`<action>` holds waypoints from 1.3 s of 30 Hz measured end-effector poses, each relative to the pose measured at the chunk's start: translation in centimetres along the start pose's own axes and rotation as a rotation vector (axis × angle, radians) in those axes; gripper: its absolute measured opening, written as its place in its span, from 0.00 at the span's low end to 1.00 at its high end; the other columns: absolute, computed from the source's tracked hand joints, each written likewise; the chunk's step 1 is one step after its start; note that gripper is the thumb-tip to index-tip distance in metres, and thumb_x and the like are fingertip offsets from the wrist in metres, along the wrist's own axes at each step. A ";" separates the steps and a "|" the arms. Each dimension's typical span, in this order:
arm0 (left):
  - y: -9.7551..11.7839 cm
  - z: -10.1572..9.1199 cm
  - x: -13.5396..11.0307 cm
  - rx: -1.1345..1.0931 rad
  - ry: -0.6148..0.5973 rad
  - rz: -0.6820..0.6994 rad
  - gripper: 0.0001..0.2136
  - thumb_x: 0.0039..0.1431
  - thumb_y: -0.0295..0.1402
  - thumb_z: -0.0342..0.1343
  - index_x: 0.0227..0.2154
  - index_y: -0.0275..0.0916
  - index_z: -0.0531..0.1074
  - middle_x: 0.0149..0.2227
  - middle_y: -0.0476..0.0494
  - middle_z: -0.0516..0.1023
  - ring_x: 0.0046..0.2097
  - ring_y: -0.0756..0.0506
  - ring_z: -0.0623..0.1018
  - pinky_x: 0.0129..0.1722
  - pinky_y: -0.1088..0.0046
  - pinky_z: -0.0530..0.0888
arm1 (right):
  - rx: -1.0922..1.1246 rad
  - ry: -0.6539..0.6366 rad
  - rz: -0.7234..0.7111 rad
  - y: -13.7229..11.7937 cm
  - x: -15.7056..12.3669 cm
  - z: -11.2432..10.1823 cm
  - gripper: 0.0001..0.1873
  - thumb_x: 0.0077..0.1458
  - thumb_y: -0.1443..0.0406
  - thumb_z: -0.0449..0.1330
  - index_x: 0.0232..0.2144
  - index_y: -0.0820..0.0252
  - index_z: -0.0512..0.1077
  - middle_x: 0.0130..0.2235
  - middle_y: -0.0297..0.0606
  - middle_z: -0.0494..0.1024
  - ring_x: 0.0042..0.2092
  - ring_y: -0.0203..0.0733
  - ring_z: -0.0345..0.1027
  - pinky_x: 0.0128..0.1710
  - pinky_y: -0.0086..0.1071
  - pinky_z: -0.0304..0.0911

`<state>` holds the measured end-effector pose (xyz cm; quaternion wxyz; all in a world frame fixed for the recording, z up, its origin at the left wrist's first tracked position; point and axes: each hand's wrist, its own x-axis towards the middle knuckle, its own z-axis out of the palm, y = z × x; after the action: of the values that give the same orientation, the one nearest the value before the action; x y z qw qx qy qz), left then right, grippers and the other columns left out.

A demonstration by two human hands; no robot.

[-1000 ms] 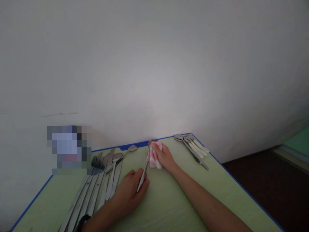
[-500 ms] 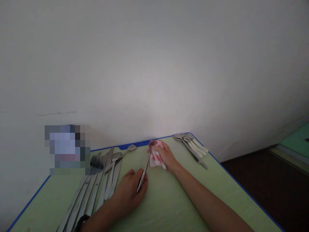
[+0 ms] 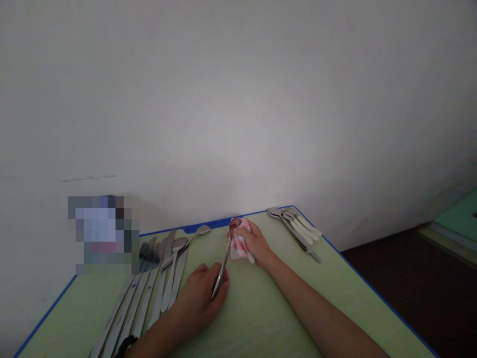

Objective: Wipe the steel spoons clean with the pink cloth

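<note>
My left hand point(image 3: 203, 296) rests on the green table point(image 3: 261, 318) with its fingers closed round the handle of a long metal spoon point(image 3: 224, 261). The spoon slants up and away from me, its bowl near the table's far edge. My right hand point(image 3: 255, 242) is closed on a pink and white cloth point(image 3: 238, 244) and presses it against the spoon just below the bowl.
Several metal knives and spoons point(image 3: 156, 281) lie in a row on the left of the table. A smaller bunch of cutlery with white handles point(image 3: 298, 226) lies at the far right corner. A white wall stands right behind the table; dark floor lies to the right.
The cloth in my right hand has shifted slightly along the spoon near its bowl. My left hand keeps its hold on the handle in about the same place.
</note>
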<state>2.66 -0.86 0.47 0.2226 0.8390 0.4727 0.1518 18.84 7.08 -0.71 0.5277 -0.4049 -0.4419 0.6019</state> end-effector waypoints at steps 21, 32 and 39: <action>0.2 -0.1 0.1 0.022 -0.016 -0.020 0.17 0.65 0.38 0.35 0.27 0.40 0.65 0.27 0.46 0.73 0.33 0.45 0.71 0.36 0.69 0.64 | 0.054 -0.037 -0.034 -0.4 -0.1 -0.3 0.15 0.43 0.62 0.61 0.36 0.60 0.70 0.30 0.34 0.75 0.29 0.36 0.67 0.30 0.30 0.65; 0.0 0.1 0.1 0.063 -0.001 0.016 0.16 0.65 0.36 0.37 0.26 0.39 0.65 0.26 0.46 0.72 0.32 0.45 0.71 0.34 0.69 0.63 | 0.006 -0.088 -0.030 0.0 0.1 -0.5 0.16 0.44 0.57 0.62 0.35 0.60 0.70 0.31 0.35 0.75 0.30 0.36 0.66 0.29 0.30 0.65; 0.2 -0.1 0.1 0.058 -0.011 0.016 0.15 0.65 0.36 0.38 0.27 0.39 0.65 0.26 0.46 0.72 0.32 0.45 0.71 0.34 0.69 0.63 | -0.076 -0.092 -0.071 0.1 0.2 -0.6 0.14 0.46 0.59 0.60 0.34 0.61 0.70 0.29 0.35 0.74 0.28 0.35 0.66 0.29 0.29 0.65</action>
<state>2.80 -0.88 0.62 0.1998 0.8496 0.4691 0.1350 19.40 7.37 -1.01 0.5121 -0.3806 -0.5023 0.5836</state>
